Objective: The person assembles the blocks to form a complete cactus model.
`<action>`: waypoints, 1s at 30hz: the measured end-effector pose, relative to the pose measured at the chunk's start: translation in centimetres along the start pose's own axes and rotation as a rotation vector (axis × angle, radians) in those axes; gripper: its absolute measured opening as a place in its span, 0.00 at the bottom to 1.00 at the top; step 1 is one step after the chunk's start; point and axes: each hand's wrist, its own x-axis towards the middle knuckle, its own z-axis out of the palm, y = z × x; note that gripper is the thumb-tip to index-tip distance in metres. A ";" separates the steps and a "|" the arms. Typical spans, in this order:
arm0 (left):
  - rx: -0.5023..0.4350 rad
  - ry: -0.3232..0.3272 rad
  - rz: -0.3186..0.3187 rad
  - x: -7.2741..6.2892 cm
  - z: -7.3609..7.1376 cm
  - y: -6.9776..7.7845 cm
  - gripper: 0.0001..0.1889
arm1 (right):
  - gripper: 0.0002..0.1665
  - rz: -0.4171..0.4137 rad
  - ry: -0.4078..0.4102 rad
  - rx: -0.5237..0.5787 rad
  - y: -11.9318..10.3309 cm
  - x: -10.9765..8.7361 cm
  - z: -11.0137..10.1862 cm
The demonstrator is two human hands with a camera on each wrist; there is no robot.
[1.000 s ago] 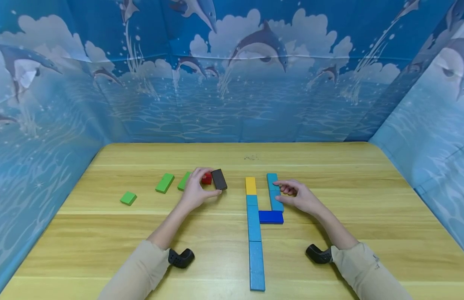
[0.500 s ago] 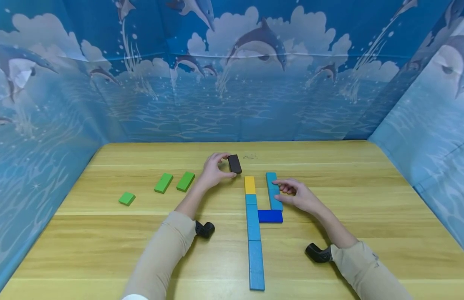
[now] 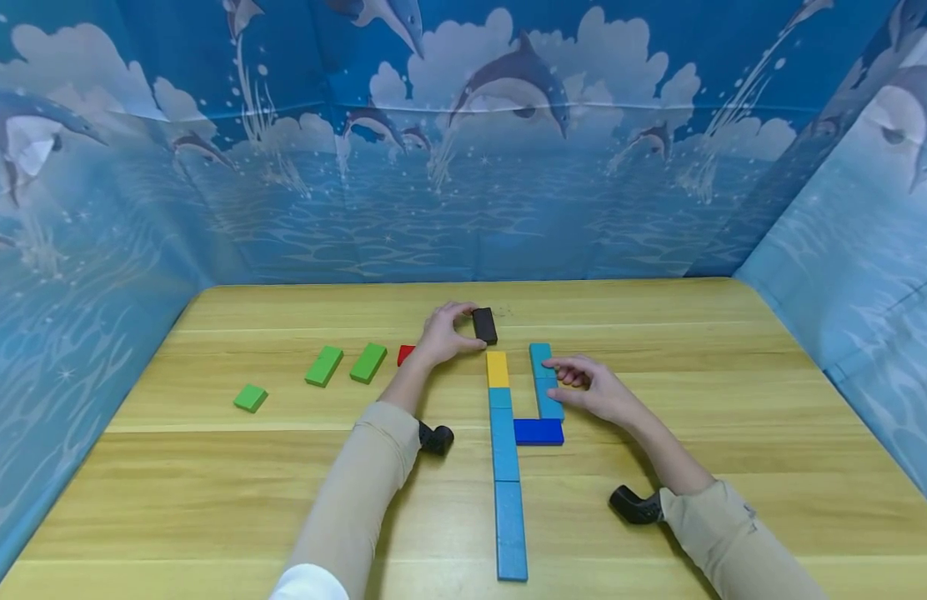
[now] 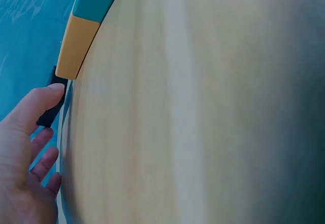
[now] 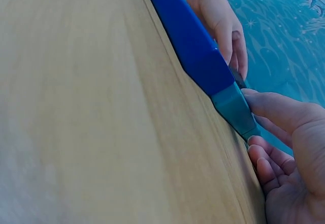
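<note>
In the head view my left hand (image 3: 443, 335) pinches a black rectangular block (image 3: 484, 326) between thumb and fingers, just beyond the yellow block (image 3: 498, 369). The left wrist view shows the thumb against the black block (image 4: 51, 113) near the end of the yellow block (image 4: 76, 46). My right hand (image 3: 600, 392) rests beside the right-hand light blue blocks (image 3: 549, 398), fingers loosely curled, thumb and forefinger tips at their edge. A dark blue block (image 3: 538, 432) lies crosswise between that row and the long light blue row (image 3: 506, 446) topped by the yellow block.
Green blocks (image 3: 324, 367) lie on the left of the wooden table (image 3: 171, 500). A red block (image 3: 406, 354) is partly hidden behind my left forearm. A dolphin-printed curtain (image 3: 463, 208) stands along the back and sides. Each wrist carries a black device (image 3: 636, 506).
My left hand has carried the black block rightward and farther back, from beside the red block to just past the yellow block. The right hand keeps its place.
</note>
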 end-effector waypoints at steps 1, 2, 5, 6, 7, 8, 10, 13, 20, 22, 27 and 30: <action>0.006 -0.006 0.000 0.1 0.1 0.0 0.35 | 0.26 0.001 -0.001 0.000 0.0 0.0 0.0; 0.013 -0.012 -0.002 0.2 0.1 -0.1 0.35 | 0.26 0.003 -0.001 -0.001 0.0 0.0 0.0; 0.024 -0.031 -0.001 0.4 0.3 -0.2 0.35 | 0.26 0.006 0.000 -0.005 0.1 0.0 0.0; 0.023 -0.037 -0.001 0.4 0.3 -0.2 0.35 | 0.26 0.007 0.001 -0.004 0.2 0.0 0.0; 0.026 -0.043 0.001 0.4 0.3 -0.2 0.35 | 0.26 0.006 0.002 -0.005 0.2 0.0 0.0; 0.033 -0.051 0.003 0.4 0.3 -0.2 0.35 | 0.26 0.006 0.002 -0.004 0.2 0.0 0.0; 0.042 -0.069 0.004 0.4 0.3 -0.1 0.35 | 0.26 0.005 0.000 -0.001 0.3 0.0 -0.1; 0.064 -0.092 0.010 0.3 0.3 -0.1 0.35 | 0.26 0.005 -0.003 0.003 0.3 0.0 0.0; 0.055 -0.121 -0.012 0.2 0.2 0.0 0.33 | 0.26 0.006 -0.006 0.007 0.2 0.1 0.1; 0.050 -0.118 -0.017 0.2 0.3 0.0 0.31 | 0.26 0.005 -0.006 0.010 0.2 0.1 0.1; 0.062 -0.105 -0.007 0.1 0.5 0.0 0.27 | 0.26 0.007 -0.006 0.013 0.1 0.0 0.1; 0.068 -0.104 0.002 0.1 0.5 -0.1 0.26 | 0.26 0.007 -0.007 0.012 0.1 0.0 0.1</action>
